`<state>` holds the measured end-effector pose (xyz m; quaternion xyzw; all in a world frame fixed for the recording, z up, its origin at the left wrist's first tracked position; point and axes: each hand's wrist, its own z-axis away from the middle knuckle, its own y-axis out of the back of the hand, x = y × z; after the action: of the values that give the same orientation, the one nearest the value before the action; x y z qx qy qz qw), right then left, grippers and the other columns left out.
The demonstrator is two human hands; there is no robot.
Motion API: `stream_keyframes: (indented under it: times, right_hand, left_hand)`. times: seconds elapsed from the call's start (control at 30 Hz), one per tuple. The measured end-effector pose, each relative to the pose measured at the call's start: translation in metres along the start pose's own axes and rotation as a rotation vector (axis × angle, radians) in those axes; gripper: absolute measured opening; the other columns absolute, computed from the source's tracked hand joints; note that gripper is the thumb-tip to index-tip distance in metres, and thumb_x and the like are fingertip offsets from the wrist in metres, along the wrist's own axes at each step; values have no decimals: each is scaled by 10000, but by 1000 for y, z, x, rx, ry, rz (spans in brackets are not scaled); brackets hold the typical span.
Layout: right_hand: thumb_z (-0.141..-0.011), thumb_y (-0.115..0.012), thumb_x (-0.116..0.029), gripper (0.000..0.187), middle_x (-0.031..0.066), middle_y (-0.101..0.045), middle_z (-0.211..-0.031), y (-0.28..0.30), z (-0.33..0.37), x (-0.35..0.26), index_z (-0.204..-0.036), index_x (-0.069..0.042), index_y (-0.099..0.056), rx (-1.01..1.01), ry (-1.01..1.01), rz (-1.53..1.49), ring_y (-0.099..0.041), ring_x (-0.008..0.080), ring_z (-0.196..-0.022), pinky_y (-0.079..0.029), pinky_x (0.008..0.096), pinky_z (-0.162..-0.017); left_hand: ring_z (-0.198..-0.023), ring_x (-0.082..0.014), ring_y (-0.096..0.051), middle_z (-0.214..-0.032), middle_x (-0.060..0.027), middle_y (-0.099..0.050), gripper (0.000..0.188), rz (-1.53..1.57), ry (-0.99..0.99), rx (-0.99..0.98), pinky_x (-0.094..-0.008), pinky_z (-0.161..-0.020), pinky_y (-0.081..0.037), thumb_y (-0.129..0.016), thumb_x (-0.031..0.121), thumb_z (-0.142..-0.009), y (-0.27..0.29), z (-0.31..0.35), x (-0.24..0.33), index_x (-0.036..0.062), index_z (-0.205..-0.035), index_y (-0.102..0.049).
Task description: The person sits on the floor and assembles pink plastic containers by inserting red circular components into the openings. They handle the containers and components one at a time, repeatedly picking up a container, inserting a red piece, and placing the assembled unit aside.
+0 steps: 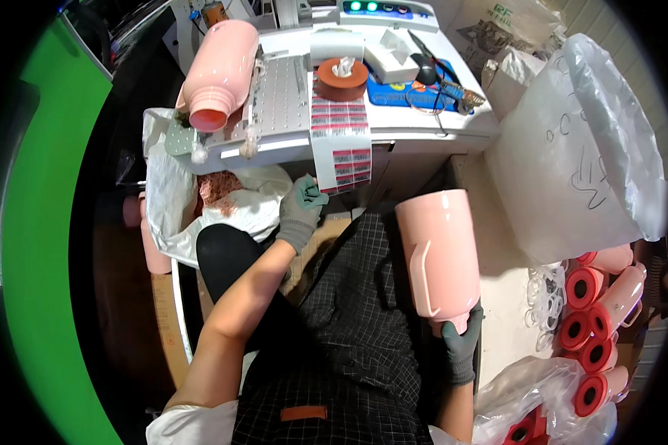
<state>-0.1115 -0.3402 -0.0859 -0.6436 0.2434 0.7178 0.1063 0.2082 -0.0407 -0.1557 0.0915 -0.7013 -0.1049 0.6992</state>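
Gripping a pink jug (pixel 447 248) with the gloved right hand (pixel 462 347), closed around the narrow neck, tipped neck-down near the right side of the checked apron (pixel 341 304). Holding the gloved left hand (pixel 303 204) right by the lower left corner of a sticker sheet (pixel 340 137) hanging over the counter's (pixel 404 124) front edge, with bent fingers; can't tell how far closed, or if actually pinching it. Also got another pink jug (pixel 226 61) lying by the counter's left edge, plus a blue mat (pixel 384 95) towards the right.

R hand (pixel 462 343) grips pink jug (pixel 447 245), L hand (pixel 302 211) nr labels (pixel 340 144).
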Motion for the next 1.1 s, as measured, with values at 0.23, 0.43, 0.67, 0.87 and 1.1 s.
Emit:
stream_keyframes:
  times: [0.23, 0.43, 0.67, 0.87, 1.1]
  right_hand:
    - [-796, -876, -514, 1258, 163, -387, -1587, -42, 8, -52, -1667, -44, -100, -69, 158, -121, -447, 291, -1412, -378, 459, -1172]
    - [-780, -921, -389, 1302, 193, -336, -1630, -47, 21, -32, -1675, -56, -36, -96, 92, -215, -442, 311, -1445, -405, 450, -1169]
    - [-757, -921, -477, 1328, 165, -347, -1617, -52, 27, -26, -1680, -89, -48, -85, 34, -245, -491, 280, -1375, -485, 412, -1071]
    - [-765, -926, -468, 1330, 194, -316, -1641, -54, 31, -28, -1678, -80, -39, -83, 61, -262, -430, 312, -1450, -409, 470, -1165]
    - [-754, -916, -496, 1335, 143, -296, -1657, -55, 30, -23, -1681, -77, -50, -74, 73, -221, -383, 280, -1483, -363, 453, -1196]
  left_hand:
    - [-868, -304, -711, -972, -124, -731, 282, -317, -516, 226, -392, -770, -562, -725, 97, -876, 21, 39, 51, 59, -1155, -723]
    - [-836, -305, -700, -938, -120, -712, 157, -282, -544, 199, -386, -747, -554, -751, 79, -864, 22, 47, 71, 47, -1017, -743]
    - [-868, -184, -672, -996, -79, -666, 199, 45, -421, 240, -292, -736, -547, -760, -22, -868, 12, 79, 59, 39, -1046, -696]
    - [-777, -130, -695, -950, -113, -750, 138, 845, 304, -378, -249, -681, -560, -697, 52, -941, 2, 112, 119, -10, -1063, -684]
    - [-729, -110, -677, -899, -82, -747, 137, 735, 318, -498, -242, -639, -544, -742, 89, -921, -13, 104, 132, 11, -1028, -705]
